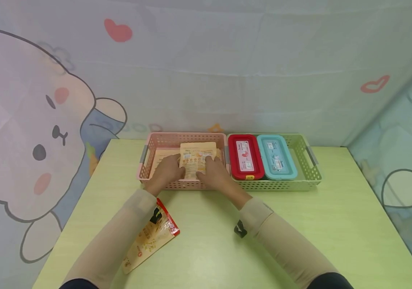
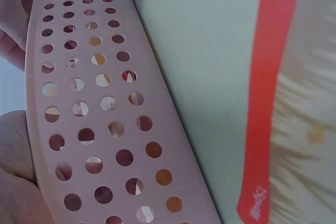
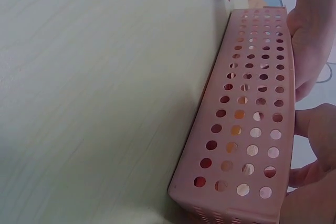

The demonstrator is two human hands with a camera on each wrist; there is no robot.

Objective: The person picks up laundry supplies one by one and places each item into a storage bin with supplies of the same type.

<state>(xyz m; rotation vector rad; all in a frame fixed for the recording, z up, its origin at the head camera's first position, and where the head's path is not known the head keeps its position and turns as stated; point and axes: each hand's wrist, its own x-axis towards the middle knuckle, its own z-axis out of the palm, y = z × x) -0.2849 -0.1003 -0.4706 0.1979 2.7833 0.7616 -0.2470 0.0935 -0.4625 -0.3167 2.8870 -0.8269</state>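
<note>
A tan snack packet with small print stands partly out of the pink perforated basket. My left hand pinches its left edge, and my right hand holds its right side. Thumbs lie toward the near face; the fingertips beyond are partly hidden. Another tan packet lies in the basket behind my left hand. In the left wrist view, the basket wall hides most of what is inside. The right wrist view has the right hand just over the basket's rim.
Beside the pink basket is a green basket with a red-lidded box and a blue-lidded box. A tan packet with a red band lies on the table under the left forearm. A printed cloth hangs behind.
</note>
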